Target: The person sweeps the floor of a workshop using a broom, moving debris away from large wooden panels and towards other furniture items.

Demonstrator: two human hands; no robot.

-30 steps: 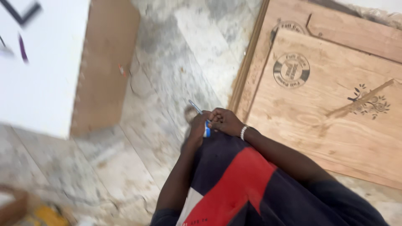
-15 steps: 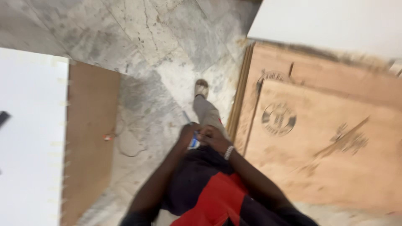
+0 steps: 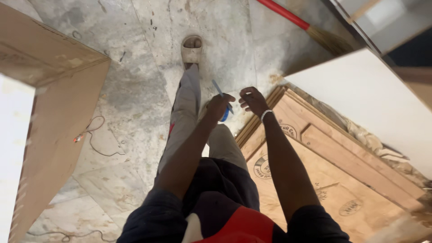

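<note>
The left hand (image 3: 219, 106) has its grip closed around a blue pen (image 3: 222, 101), whose thin end points to 11 o'clock above the marble floor (image 3: 135, 90). The right hand (image 3: 253, 100) is just beside it at 3 o'clock, fingers loosely curled and holding nothing, above the edge of the stacked plywood sheets (image 3: 342, 180).

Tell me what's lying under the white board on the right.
Stacked plywood sheets run beneath the white board, resting on the marble floor. How far they extend underneath is hidden, as is anything else below.
</note>
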